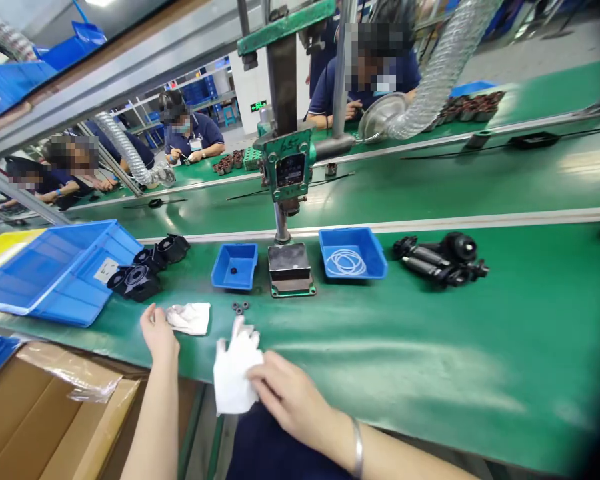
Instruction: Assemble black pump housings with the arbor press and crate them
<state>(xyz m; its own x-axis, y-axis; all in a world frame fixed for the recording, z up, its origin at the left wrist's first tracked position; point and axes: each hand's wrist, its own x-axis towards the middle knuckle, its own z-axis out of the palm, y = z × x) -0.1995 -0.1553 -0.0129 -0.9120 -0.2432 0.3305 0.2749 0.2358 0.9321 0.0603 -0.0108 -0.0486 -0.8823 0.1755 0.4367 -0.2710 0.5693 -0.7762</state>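
At table edge, right hand [285, 393] gripping white glove [233, 373], left hand [157, 331] beside cloth [190, 317]

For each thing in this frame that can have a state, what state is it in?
right hand: gripping a white glove
white glove: held flat at the table edge
left hand: resting on the belt, touching a white cloth
white cloth: crumpled
small blue bin: nearly bare, one small black part inside
blue tray: holds white rings
cardboard box: open

A green press [286, 167] stands between two small blue trays [235, 265], black parts [443, 260] nearby.
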